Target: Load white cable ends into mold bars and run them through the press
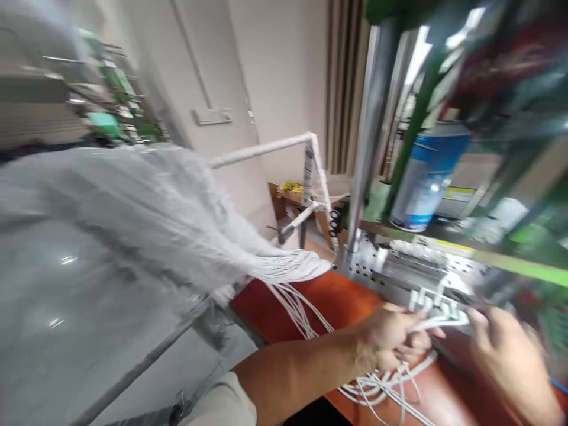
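Note:
My left hand is closed around several white cords, which pass up toward a row of small white guides on the metal machine part. To its right, my right hand is blurred, with its fingertips pinched at the bend of a white cord. More white cords lie in loose coils below my left hand on the red-orange tabletop. A large bundle of white strands sweeps in from the left and narrows above the table.
A blue and white spray can stands on the machine's ledge at the right. Green machine parts and a metal post rise around it. A white-wrapped frame juts out behind the strands. At lower left runs a grey bar.

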